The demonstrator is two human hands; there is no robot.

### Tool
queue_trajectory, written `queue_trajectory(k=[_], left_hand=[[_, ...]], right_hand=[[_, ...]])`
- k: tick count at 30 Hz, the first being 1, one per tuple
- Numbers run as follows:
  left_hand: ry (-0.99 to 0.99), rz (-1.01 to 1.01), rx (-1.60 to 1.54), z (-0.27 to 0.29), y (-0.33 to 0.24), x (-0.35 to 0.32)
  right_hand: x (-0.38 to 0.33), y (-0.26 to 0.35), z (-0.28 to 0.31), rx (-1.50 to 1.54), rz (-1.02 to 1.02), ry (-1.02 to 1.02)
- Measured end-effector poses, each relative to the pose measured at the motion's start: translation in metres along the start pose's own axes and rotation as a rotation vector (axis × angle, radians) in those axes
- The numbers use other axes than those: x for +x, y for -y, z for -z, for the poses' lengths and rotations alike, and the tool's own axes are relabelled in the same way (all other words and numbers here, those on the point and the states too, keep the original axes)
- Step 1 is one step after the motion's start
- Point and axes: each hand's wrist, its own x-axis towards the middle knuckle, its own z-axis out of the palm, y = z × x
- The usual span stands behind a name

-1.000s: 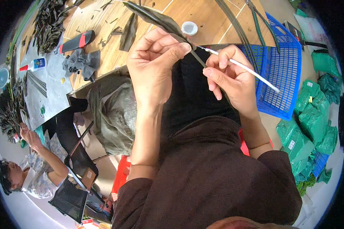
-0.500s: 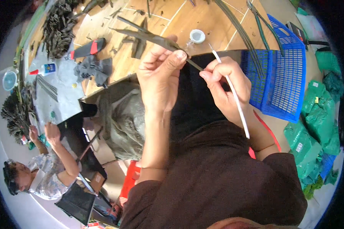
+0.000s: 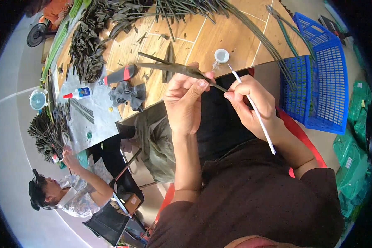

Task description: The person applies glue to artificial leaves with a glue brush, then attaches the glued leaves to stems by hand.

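My left hand (image 3: pixel 185 101) pinches a long dark olive leaf (image 3: pixel 167 67) on a thin stem, its tip pointing up and left over the table. The lower stem (image 3: pixel 217 86) runs across to my right hand (image 3: pixel 255 103), whose thumb and fingertips close on its end. A slim white stick (image 3: pixel 258 118) with a fine tip also lies in my right hand, slanting between the fingers, tip upward. Just beyond its tip stands a small white cup (image 3: pixel 221 56) on the wooden table, with a clear, stringy smear beside it.
Blue plastic baskets (image 3: pixel 321 78) stand at the right, with green-handled pliers (image 3: pixel 286 33) and long stems (image 3: pixel 256 31) near them. Dark leaves (image 3: pixel 89 53), a red-and-black tool (image 3: pixel 120 75) and a glue bottle (image 3: pixel 79 93) lie left. A co-worker (image 3: pixel 76 186) sits at lower left.
The whole view has shifted, so the table and hands appear farther right. Both my hands keep their hold on the leaf stem and stick. The co-worker's hands have moved.
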Motion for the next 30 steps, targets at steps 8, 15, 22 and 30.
queue_trajectory(k=[8,15,22,30], left_hand=[[0.125,-0.046,-0.104,-0.021,0.017,0.009],[0.161,-0.021,0.153,-0.039,0.024,0.007],[0.229,-0.098,0.15,-0.029,0.021,0.005],[0.18,-0.188,0.064,-0.018,0.003,-0.002]], right_hand=[[0.0,0.0,0.025,0.033,0.035,-0.04],[0.0,-0.004,0.045,-0.072,0.14,-0.109],[-0.001,0.0,0.036,-0.031,0.111,-0.072],[0.009,0.02,0.01,-0.11,0.133,-0.014]])
